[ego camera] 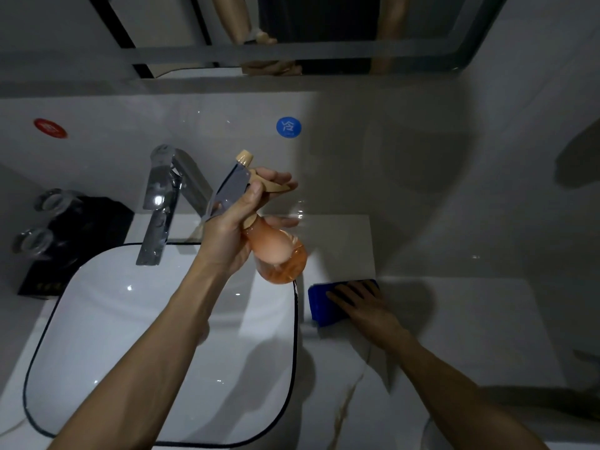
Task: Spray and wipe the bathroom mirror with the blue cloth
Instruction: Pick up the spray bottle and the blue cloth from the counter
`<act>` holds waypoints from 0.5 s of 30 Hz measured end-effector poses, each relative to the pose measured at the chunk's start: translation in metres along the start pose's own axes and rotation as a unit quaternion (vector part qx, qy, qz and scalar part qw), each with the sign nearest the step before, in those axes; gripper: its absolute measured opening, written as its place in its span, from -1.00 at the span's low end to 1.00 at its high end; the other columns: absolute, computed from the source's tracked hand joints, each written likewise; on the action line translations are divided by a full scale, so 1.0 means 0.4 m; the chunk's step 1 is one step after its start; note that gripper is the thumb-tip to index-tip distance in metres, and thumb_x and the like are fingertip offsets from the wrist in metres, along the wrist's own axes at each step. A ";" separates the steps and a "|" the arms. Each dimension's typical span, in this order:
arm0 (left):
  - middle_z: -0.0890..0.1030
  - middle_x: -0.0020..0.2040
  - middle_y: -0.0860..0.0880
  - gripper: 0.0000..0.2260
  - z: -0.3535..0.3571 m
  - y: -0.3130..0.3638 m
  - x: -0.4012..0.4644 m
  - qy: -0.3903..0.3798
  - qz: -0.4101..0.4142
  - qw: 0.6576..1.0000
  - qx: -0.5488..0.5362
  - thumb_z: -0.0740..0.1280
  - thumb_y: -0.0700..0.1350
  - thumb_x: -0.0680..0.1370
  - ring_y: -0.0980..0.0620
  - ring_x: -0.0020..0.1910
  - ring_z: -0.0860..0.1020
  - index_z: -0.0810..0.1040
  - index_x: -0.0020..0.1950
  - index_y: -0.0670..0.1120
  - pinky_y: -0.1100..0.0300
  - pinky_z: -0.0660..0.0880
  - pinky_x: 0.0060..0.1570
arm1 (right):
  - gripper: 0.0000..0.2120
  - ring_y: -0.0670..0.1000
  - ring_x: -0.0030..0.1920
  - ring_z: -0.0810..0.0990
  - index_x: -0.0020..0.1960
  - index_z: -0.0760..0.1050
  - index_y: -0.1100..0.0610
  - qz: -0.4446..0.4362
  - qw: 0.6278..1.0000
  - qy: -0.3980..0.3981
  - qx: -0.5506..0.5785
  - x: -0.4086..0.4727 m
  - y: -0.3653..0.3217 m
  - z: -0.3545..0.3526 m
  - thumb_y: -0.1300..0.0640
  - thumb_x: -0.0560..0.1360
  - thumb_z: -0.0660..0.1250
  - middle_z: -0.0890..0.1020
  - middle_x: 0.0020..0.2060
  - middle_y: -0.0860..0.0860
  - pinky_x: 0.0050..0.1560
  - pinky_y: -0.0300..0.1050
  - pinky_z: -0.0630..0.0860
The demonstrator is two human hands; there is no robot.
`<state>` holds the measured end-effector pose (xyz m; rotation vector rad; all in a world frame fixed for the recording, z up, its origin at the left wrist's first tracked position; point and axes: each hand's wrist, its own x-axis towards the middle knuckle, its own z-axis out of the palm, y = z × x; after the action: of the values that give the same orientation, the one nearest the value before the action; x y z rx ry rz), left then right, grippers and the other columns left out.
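Head view looks down on a dim bathroom worktop (470, 319) with a white basin (97, 319) at lower left of the frame. At centre, the left hand (233, 219) is wrapped round the neck of an orange spray bottle (281, 258), its fingers curled over the beige trigger head, thumb pressed along the near side. The bottle hangs tilted above the basin's right rim, nozzle aimed toward the top of the frame, its round body pointing down and to the right, clear of the worktop. Just behind this hand stands the chrome tap (162, 203).

Right of centre, the right hand (363, 303) lies flat, fingers straight and slightly spread, resting on top of the blue cloth (319, 306). The cloth sits folded on the worktop just beside the basin's right edge, its left part showing past the fingertips.

Across the top of the frame runs the lower edge of the mirror (324, 27), dark and blurred, reflecting arms. Below it on the wall are a blue round sticker (288, 127) and a red sticker (50, 128). At far left a black box (81, 241) sits beside two clear glasses (52, 199).
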<state>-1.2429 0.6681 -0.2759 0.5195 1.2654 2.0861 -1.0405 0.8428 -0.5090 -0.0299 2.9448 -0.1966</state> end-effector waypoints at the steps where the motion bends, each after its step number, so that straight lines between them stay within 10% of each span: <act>1: 0.65 0.15 -0.03 -0.85 -0.002 0.000 0.004 0.004 0.001 1.000 0.001 0.37 0.02 0.56 -0.06 0.31 0.54 0.65 0.07 0.02 0.01 0.65 -0.11 | -0.29 0.19 0.14 0.57 0.31 0.52 0.06 -0.004 1.000 0.004 -0.003 0.006 0.002 0.004 0.15 0.18 0.63 0.59 0.20 0.07 0.11 0.19 0.52; 8: 0.63 0.17 -0.08 -0.69 0.011 0.019 0.023 -0.001 0.004 1.000 0.005 0.46 0.09 0.46 -0.10 0.32 0.54 0.62 0.11 -0.03 0.03 0.63 -0.13 | -0.61 0.06 0.31 0.44 0.45 0.34 0.00 0.147 0.958 -0.053 0.241 0.096 0.020 -0.132 0.11 0.63 0.17 0.49 0.32 -0.04 0.22 -0.04 0.39; 12: 0.64 0.14 -0.07 -0.66 0.029 0.047 0.018 -0.017 0.013 1.000 0.000 0.46 0.10 0.45 -0.08 0.30 0.55 0.59 0.13 -0.04 0.03 0.63 -0.15 | -0.66 0.02 0.15 0.58 0.37 0.41 0.05 0.264 0.775 0.018 0.574 0.104 0.040 -0.232 0.06 0.61 0.28 0.57 0.23 0.02 0.09 -0.11 0.53; 15: 0.65 0.11 -0.09 -0.62 0.039 0.076 0.012 -0.013 0.029 1.000 -0.005 0.47 0.09 0.44 -0.07 0.27 0.58 0.57 0.15 -0.08 0.01 0.64 -0.18 | -0.67 0.08 0.01 0.65 0.34 0.43 0.08 0.292 0.561 0.109 0.767 0.104 0.031 -0.304 0.16 0.59 0.31 0.64 0.08 0.08 -0.06 0.01 0.61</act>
<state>-1.2462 0.6710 -0.2417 0.5825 1.2396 2.1248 -1.1044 0.8696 -0.3999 1.1656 1.6609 -2.4703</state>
